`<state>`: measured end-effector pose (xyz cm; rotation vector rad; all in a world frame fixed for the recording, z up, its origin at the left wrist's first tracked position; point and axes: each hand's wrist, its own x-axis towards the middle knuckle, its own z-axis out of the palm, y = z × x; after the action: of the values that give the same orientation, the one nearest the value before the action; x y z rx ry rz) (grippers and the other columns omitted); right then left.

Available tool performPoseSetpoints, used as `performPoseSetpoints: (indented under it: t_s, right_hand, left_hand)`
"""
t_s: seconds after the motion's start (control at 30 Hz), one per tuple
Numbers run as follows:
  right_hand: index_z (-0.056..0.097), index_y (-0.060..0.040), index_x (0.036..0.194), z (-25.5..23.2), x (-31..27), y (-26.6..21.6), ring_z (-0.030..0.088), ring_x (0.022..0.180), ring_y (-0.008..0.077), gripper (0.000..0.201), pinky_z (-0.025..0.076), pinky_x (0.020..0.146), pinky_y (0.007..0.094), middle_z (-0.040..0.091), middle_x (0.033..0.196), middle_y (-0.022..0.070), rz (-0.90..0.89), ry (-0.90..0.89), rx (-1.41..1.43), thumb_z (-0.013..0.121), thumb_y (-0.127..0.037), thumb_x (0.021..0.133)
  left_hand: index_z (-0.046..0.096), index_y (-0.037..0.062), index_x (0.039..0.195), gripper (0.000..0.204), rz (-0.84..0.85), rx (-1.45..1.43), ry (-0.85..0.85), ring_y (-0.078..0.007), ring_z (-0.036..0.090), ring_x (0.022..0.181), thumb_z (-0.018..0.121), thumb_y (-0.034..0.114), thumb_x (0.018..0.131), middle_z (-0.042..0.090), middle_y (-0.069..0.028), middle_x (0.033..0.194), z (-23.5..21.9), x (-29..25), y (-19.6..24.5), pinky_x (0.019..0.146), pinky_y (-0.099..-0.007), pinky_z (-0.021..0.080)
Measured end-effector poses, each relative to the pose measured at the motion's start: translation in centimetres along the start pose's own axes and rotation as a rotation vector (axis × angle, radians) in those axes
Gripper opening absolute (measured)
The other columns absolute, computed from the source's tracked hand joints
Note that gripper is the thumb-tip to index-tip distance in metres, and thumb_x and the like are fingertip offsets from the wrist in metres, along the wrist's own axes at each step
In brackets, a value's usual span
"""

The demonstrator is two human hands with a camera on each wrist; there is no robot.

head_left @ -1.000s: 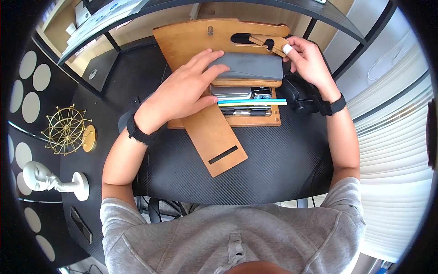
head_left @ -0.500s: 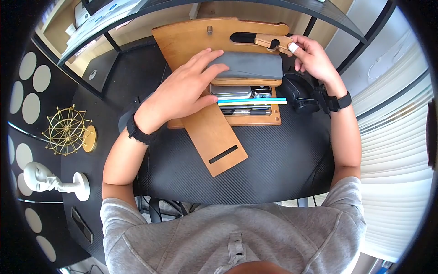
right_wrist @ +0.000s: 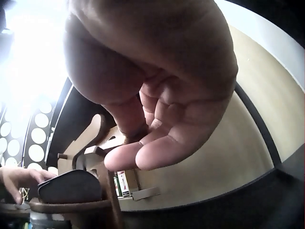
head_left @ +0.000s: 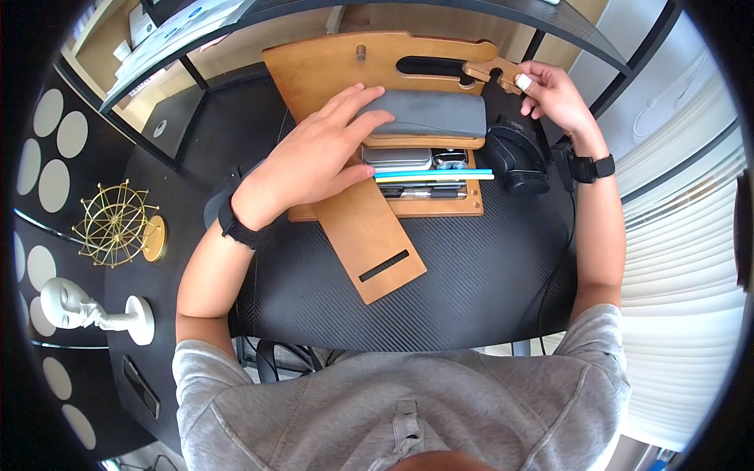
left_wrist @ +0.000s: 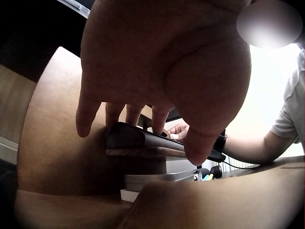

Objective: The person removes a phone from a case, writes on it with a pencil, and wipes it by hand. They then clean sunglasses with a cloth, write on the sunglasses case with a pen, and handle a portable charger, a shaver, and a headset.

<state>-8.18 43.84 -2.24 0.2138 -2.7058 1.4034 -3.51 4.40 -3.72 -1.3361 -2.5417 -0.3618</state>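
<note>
My left hand point(head_left: 314, 153) lies with spread fingers across the left end of a grey case point(head_left: 432, 114) on a wooden organizer. Under its palm, a slotted wooden strip point(head_left: 373, 243) slants down over the black desk. Between thumb and fingers, my right hand point(head_left: 556, 98) pinches a small notched wooden piece point(head_left: 495, 72) at the right end of the organizer's back panel point(head_left: 314, 67). In the right wrist view, the fingers point(right_wrist: 162, 150) curl and partly hide that piece. Blue and yellow sticks point(head_left: 436, 174) lie across the lower tray, above pens and a metal tin.
Black headphones point(head_left: 522, 161) stand right of the organizer, with a cable running down the desk point(head_left: 471, 290). At the left are a gold wire wheel point(head_left: 118, 224), a white head figurine point(head_left: 71, 304) and a phone point(head_left: 141, 386). A black shelf point(head_left: 581, 39) spans the back.
My right hand has moved right, taking the small wooden piece away from the panel's oval slot toward and past its right end. The left hand has stayed in place.
</note>
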Motion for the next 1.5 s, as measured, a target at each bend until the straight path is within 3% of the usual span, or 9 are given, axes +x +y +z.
performPoseSetpoints:
  t_s: [0.43, 0.87, 1.17, 1.5]
  right_hand:
    - [0.064, -0.0001, 0.130, -2.5, 0.3, 0.8, 0.066, 0.067, 0.0048, 0.034, 0.048, 0.054, 0.0197, 0.072, 0.095, 0.0003, -0.048, -0.009, -0.124, 0.065, -0.021, 0.103]
    - [0.069, -0.0013, 0.121, -1.0, -0.3, -0.2, 0.065, 0.064, 0.0063, 0.024, 0.047, 0.051, 0.0228, 0.071, 0.090, 0.0011, -0.133, 0.093, -0.190, 0.064, -0.016, 0.103]
    - [0.069, 0.0029, 0.114, -0.5, -1.3, -2.1, 0.063, 0.061, 0.0099, 0.020, 0.052, 0.062, 0.0286, 0.070, 0.086, 0.0035, -0.147, 0.115, -0.306, 0.064, -0.011, 0.102]
    - [0.059, 0.0028, 0.130, 0.7, -0.5, -0.5, 0.063, 0.062, 0.0087, 0.034, 0.051, 0.053, 0.0247, 0.068, 0.084, 0.0043, -0.159, 0.120, -0.165, 0.063, -0.017, 0.103]
  left_hand:
    - [0.050, 0.0080, 0.142, 0.065, 0.009, -0.008, 0.001, -0.0416, 0.032, 0.151, 0.079, 0.014, 0.084, 0.035, -0.0192, 0.162, -0.1, 0.0, -0.1, 0.124, -0.0477, 0.034]
    - [0.050, 0.0086, 0.142, 0.067, 0.005, -0.012, 0.004, -0.0416, 0.032, 0.151, 0.080, 0.013, 0.082, 0.035, -0.0183, 0.162, 0.1, 0.0, 0.0, 0.123, -0.0479, 0.034]
    - [0.049, 0.0079, 0.142, 0.067, 0.001, 0.005, 0.004, -0.0419, 0.031, 0.151, 0.080, 0.013, 0.083, 0.035, -0.0187, 0.162, 0.1, 0.1, 0.1, 0.124, -0.0480, 0.033]
    - [0.049, 0.0074, 0.143, 0.067, 0.010, -0.005, 0.002, -0.0427, 0.031, 0.151, 0.080, 0.014, 0.083, 0.035, -0.0199, 0.161, 0.0, 0.1, 0.1, 0.124, -0.0481, 0.034]
